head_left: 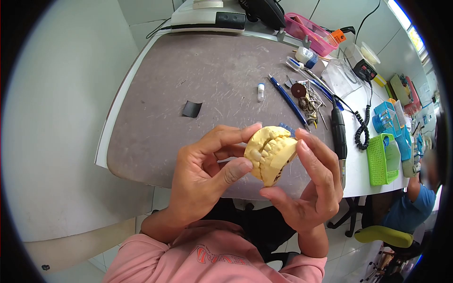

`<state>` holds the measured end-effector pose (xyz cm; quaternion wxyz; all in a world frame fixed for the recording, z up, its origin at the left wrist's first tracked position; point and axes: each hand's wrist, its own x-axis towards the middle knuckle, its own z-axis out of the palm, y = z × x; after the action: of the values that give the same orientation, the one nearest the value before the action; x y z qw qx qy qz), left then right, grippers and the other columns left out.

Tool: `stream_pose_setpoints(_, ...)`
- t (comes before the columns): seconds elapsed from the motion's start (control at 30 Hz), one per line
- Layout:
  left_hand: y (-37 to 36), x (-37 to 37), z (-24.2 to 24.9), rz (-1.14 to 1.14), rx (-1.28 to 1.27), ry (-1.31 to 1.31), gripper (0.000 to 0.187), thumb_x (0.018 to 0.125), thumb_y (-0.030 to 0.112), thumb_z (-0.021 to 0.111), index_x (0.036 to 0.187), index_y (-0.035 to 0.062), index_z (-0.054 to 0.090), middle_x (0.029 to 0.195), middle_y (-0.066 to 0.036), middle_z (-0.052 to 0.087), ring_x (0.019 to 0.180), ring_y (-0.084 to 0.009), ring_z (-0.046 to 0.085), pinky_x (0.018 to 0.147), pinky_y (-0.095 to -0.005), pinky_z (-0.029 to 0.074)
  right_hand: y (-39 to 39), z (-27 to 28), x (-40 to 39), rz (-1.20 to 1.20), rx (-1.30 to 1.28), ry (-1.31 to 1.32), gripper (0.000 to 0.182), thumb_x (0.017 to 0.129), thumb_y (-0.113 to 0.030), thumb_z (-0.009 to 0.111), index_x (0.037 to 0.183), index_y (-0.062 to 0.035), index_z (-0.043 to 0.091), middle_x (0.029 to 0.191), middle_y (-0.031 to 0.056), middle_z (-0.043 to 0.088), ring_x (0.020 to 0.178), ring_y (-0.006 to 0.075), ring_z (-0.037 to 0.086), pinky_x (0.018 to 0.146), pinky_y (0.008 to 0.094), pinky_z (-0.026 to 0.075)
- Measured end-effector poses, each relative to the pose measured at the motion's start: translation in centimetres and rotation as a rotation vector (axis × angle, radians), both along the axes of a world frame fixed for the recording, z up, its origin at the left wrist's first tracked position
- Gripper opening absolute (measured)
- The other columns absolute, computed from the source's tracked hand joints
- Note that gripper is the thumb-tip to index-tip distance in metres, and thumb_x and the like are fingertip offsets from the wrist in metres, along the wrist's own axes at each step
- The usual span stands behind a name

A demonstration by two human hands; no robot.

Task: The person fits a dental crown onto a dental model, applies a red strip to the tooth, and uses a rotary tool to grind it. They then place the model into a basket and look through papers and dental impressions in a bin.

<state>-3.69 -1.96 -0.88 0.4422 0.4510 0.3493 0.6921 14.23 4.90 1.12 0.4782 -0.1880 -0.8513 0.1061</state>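
Observation:
Between my two hands is a pale yellow plaster dental model (270,155), upper and lower rows of teeth set together. One tooth on its left side looks greyish-white, and dark writing marks the lower right base. A bit of blue material shows behind its top edge. My left hand (207,165) grips the model's left side with thumb and fingertips. From the right, my right hand (311,184) holds it with fingers at the top and the thumb at the bottom. The model is tilted above the front part of the grey-brown work mat (155,141).
A dark square sheet (192,109) and a small vial (261,92) lie on the mat. Right of them are a blue pen-like tool (288,101), several burs (311,101) and a handpiece (338,137) with coiled cord. A green basket (383,160) stands farther right, near another person (410,207).

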Motion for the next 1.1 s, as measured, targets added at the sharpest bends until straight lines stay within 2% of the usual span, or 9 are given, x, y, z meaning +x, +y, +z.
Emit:
stream_pose_setpoints(0.33, -0.1, 0.2, 0.0, 0.007, -0.001, -0.038, 0.043, 0.088, 0.005, 0.069, 0.129, -0.0017, 0.057, 0.121, -0.012, 0.060, 0.104, -0.0187, 0.064, 0.092, -0.0322, 0.052, 0.5, 0.0, -0.1, 0.067, 0.012, 0.000, 0.065, 0.073, -0.033, 0.085, 0.121, 0.0021, 0.060, 0.124, 0.0270, 0.060, 0.114, 0.0360, 0.061, 0.094, 0.0416, 0.052)
stream_pose_setpoints(0.4, -0.2, 0.3, 0.0, 0.016, 0.006, -0.030, 0.043, 0.088, 0.005, 0.069, 0.129, -0.0021, 0.056, 0.124, -0.013, 0.059, 0.105, -0.0188, 0.064, 0.093, -0.0321, 0.052, 0.5, 0.1, -0.4, 0.071, -0.013, 0.051, 0.061, 0.068, -0.023, 0.086, 0.122, -0.0027, 0.064, 0.123, 0.0231, 0.061, 0.107, 0.0359, 0.065, 0.087, 0.0402, 0.054)
stream_pose_setpoints(0.53, -0.1, 0.3, 0.1, 0.010, 0.053, -0.044, 0.042, 0.089, 0.005, 0.068, 0.128, -0.0027, 0.056, 0.123, -0.015, 0.060, 0.107, -0.0195, 0.064, 0.094, -0.0326, 0.053, 0.5, 0.3, -0.3, 0.062, -0.009, 0.030, 0.062, 0.070, -0.022, 0.084, 0.124, -0.0026, 0.063, 0.125, 0.0244, 0.060, 0.109, 0.0368, 0.064, 0.087, 0.0404, 0.054)
stream_pose_setpoints(0.6, -0.2, 0.3, 0.3, -0.053, -0.035, -0.181, 0.039, 0.090, 0.003, 0.067, 0.127, -0.0034, 0.057, 0.121, -0.016, 0.062, 0.109, -0.0206, 0.063, 0.093, -0.0334, 0.054, 0.5, 0.5, -0.4, 0.032, -0.013, 0.046, 0.060, 0.070, -0.022, 0.083, 0.125, -0.0047, 0.064, 0.121, 0.0224, 0.062, 0.104, 0.0352, 0.066, 0.086, 0.0388, 0.054)
stream_pose_setpoints(0.73, 0.0, 0.3, 0.1, -0.025, -0.044, -0.141, 0.041, 0.090, 0.001, 0.066, 0.128, -0.0039, 0.053, 0.118, -0.018, 0.064, 0.110, -0.0218, 0.063, 0.092, -0.0339, 0.055, 0.1, 1.1, -0.4, 0.002, -0.041, 0.103, 0.053, 0.070, -0.019, 0.082, 0.120, -0.0072, 0.068, 0.116, 0.0193, 0.064, 0.097, 0.0318, 0.066, 0.083, 0.0362, 0.055)
stream_pose_setpoints(0.8, 0.1, 0.3, 0.1, -0.019, 0.002, -0.146, 0.046, 0.089, -0.001, 0.067, 0.131, -0.0037, 0.049, 0.117, -0.017, 0.063, 0.110, -0.0219, 0.063, 0.091, -0.0333, 0.055, 0.3, 1.3, 0.2, 0.008, 0.023, -0.014, 0.045, 0.070, -0.011, 0.079, 0.114, -0.0083, 0.072, 0.107, 0.0146, 0.067, 0.090, 0.0277, 0.066, 0.079, 0.0348, 0.054)
stream_pose_setpoints(0.9, 0.2, 0.5, -0.4, 0.016, 0.040, -0.132, 0.054, 0.086, -0.002, 0.069, 0.134, -0.0034, 0.046, 0.117, -0.016, 0.061, 0.110, -0.0228, 0.063, 0.090, -0.0335, 0.056, 0.1, 1.1, 0.6, 0.074, -0.026, -0.038, 0.044, 0.071, -0.005, 0.077, 0.114, -0.0034, 0.070, 0.102, 0.0176, 0.067, 0.095, 0.0281, 0.067, 0.076, 0.0343, 0.052)
stream_pose_setpoints(1.03, -0.3, 1.0, 0.6, 0.038, 0.030, -0.150, 0.063, 0.081, -0.005, 0.073, 0.137, -0.0032, 0.043, 0.120, -0.016, 0.057, 0.110, -0.0243, 0.063, 0.091, -0.0329, 0.056, 0.2, 1.6, 0.0, 0.065, 0.053, -0.015, 0.044, 0.070, -0.005, 0.080, 0.113, -0.0043, 0.071, 0.101, 0.0152, 0.069, 0.092, 0.0295, 0.068, 0.077, 0.0358, 0.054)
stream_pose_setpoints(1.1, -0.4, 0.9, -0.2, 0.085, 0.110, -0.024, 0.071, 0.078, -0.007, 0.075, 0.140, -0.0032, 0.039, 0.123, -0.017, 0.055, 0.110, -0.0260, 0.063, 0.093, -0.0331, 0.056, -0.1, 1.9, -0.3, 0.052, 0.070, -0.030, 0.047, 0.068, -0.010, 0.082, 0.113, -0.0058, 0.070, 0.104, 0.0143, 0.069, 0.090, 0.0302, 0.068, 0.077, 0.0366, 0.056)
